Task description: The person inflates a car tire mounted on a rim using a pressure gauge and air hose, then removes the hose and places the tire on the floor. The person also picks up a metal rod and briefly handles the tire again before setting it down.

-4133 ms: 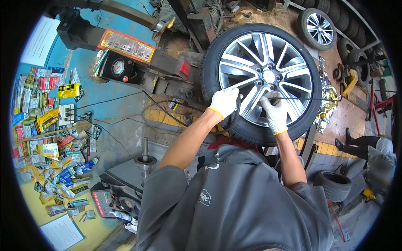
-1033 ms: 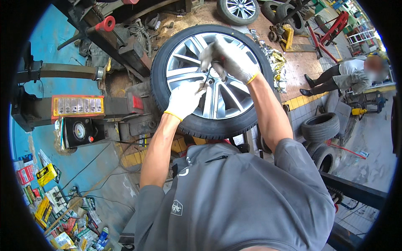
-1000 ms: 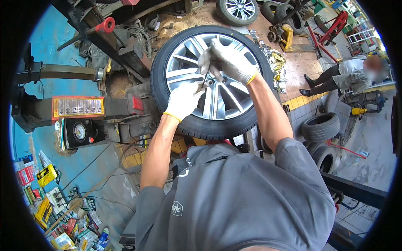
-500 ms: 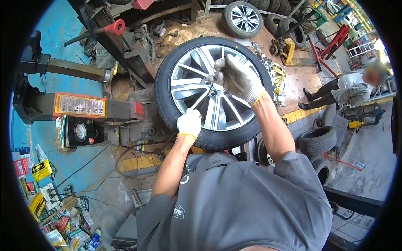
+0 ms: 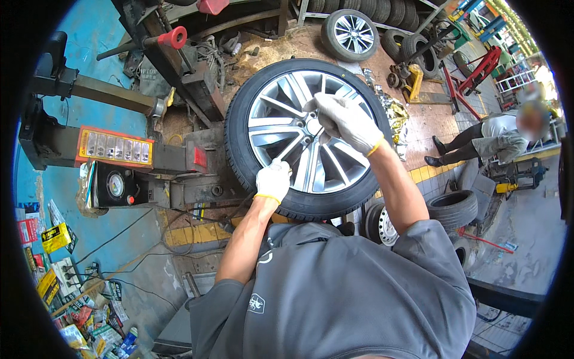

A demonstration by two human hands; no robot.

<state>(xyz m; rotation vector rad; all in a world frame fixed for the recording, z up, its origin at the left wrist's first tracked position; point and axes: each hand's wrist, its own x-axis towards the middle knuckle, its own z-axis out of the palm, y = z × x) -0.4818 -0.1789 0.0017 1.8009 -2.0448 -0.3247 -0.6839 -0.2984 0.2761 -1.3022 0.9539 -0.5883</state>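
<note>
A car wheel (image 5: 312, 169), a black tyre on a silver multi-spoke alloy rim, lies tilted face-up in front of me. My left hand (image 5: 274, 179), in a white knit glove with a yellow cuff, is closed on the rim's near-left edge, by a spoke end. Over the rim's centre, just right of the hub, is my right hand (image 5: 350, 124) in a matching glove with greyed fingertips. Its fingers are bent and pressed together, pointing left; whatever may be in them is hidden. Bolt holes show round the hub beside it.
To the left stands a tyre machine (image 5: 113, 148) with a round pressure gauge (image 5: 116, 185). Another wheel (image 5: 350, 35) lies beyond mine. Loose tyres (image 5: 452, 205) are at the right, near a person (image 5: 499, 136). Packets and boxes (image 5: 89, 311) pile up at the lower left.
My right hand has turned over, from palm side showing to its back showing, and moved slightly down and right. My left hand stays at the rim edge. The view has shifted slightly.
</note>
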